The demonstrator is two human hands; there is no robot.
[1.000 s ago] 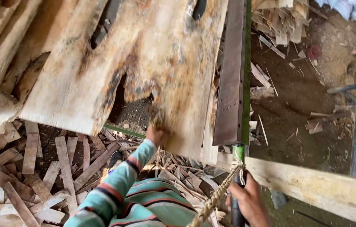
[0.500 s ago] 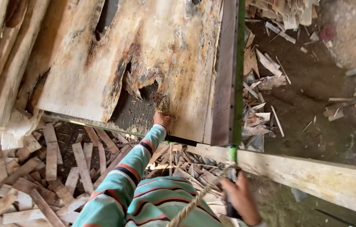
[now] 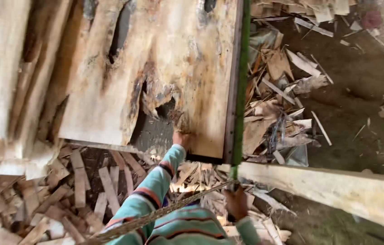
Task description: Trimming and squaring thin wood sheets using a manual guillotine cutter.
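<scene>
Two hands busy, left hand flat against wood slab, right hand clamped on rope

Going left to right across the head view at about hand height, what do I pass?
Pile of wood offcuts → left hand pressed on the big rotten-holed wood slab → green vertical bar → right hand at the bar's lower end, by a taut rope → pale wooden beam.

Both arms wear long knitted sleeves of pale turquoise crossed by bands of orange, dark blue and cream, ending in ribbed cuffs above the bare left hand and right hand.
</scene>
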